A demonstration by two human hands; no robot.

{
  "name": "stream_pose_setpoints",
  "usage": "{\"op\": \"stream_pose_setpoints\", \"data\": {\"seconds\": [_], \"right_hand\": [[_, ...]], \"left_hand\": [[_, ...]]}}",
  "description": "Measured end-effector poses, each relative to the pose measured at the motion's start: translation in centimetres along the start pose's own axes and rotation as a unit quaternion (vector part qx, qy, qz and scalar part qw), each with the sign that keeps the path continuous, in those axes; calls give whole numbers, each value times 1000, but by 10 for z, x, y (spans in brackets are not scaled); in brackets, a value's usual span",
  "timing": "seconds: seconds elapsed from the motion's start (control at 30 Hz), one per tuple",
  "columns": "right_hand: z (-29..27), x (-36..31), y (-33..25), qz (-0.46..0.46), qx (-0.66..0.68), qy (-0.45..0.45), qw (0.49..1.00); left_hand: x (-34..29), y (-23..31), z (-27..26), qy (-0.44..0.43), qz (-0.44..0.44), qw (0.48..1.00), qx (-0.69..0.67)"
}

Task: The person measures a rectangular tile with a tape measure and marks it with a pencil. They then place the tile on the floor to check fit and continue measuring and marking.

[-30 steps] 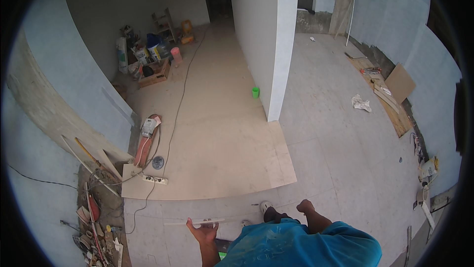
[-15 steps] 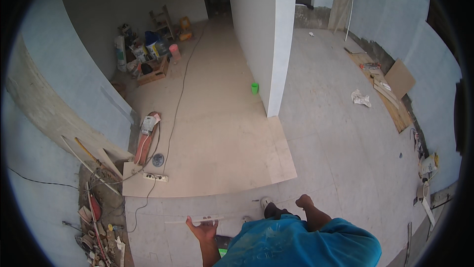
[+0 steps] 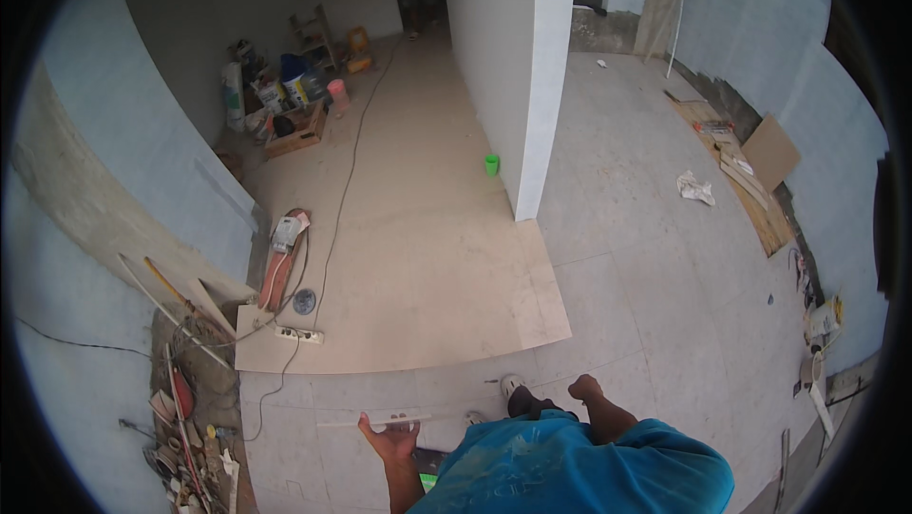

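Note:
My left hand (image 3: 391, 438) is closed around a thin, pale, straight strip (image 3: 347, 424), with the thumb on the near side and fingertips showing beyond it. The strip lies crosswise above the grey tiled floor (image 3: 608, 324). To the right, my right hand (image 3: 586, 388) is curled closed at about the same height. What it grips, if anything, is too small to make out. Between the hands, my light shoes (image 3: 512, 385) stand on the tiles. Beside my left forearm a dark object with a bright green part (image 3: 427, 482) is mostly hidden by my blue shirt.
Ahead lies a beige floor sheet (image 3: 418, 295), with a power strip (image 3: 299, 334) and cables on its left. A wall end (image 3: 541, 134) rises beyond, a green cup (image 3: 491, 164) at its foot. Debris (image 3: 185, 438) lines the left; boards (image 3: 746, 181) lie along the right wall.
The view has tilted slightly, so the floor sheet's near edge sits a little higher. Both hands keep nearly the same place and the same closed shape.

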State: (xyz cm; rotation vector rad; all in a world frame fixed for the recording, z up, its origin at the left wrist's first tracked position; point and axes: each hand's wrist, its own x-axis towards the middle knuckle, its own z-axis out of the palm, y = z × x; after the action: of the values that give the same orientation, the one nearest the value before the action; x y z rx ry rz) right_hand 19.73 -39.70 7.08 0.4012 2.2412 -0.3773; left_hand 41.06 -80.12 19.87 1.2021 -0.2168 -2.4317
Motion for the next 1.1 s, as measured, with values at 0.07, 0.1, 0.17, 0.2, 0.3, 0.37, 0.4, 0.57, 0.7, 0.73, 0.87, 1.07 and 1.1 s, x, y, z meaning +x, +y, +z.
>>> {"op": "stream_pose_setpoints", "data": {"seconds": [0.07,0.1,0.17,0.2,0.3,0.37,0.4,0.57,0.7,0.73,0.87,1.07,1.1], "right_hand": [[-2,-4,-4,0,-4,-1,1000],[-4,-7,-7,0,-5,-3,1000],[-5,-10,-10,-6,-8,-3,1000],[-5,-10,-10,-10,-10,-2,1000],[-1,-5,-9,-17,-16,-3,1000],[0,-3,-8,-19,-17,-2,1000],[0,-4,-9,-21,-18,-2,1000],[-2,-11,-10,-23,-8,-2,1000],[4,-3,0,-26,-9,0,1000],[7,1,4,-28,-9,4,1000],[15,13,14,-43,-16,-4,999],[16,6,6,-6,-21,1,1000],[16,5,6,-7,-19,5,1000]], "left_hand": [[-2,0,0,0,3,1000,2],[-3,1,0,0,4,1000,3],[-1,2,-3,10,4,1000,-7],[-1,3,-2,15,3,1000,-11],[-4,2,0,10,8,1000,-13],[-5,1,1,11,9,1000,-11],[-6,1,0,13,10,1000,-10],[-1,3,-11,9,5,1000,-2],[-1,0,-12,1,1,1000,-5],[-1,-1,-13,2,-1,1000,-9],[6,-2,-24,22,-6,999,-24],[1,-3,-23,29,0,999,-19],[-1,-3,-24,26,1,1000,-17]]}}
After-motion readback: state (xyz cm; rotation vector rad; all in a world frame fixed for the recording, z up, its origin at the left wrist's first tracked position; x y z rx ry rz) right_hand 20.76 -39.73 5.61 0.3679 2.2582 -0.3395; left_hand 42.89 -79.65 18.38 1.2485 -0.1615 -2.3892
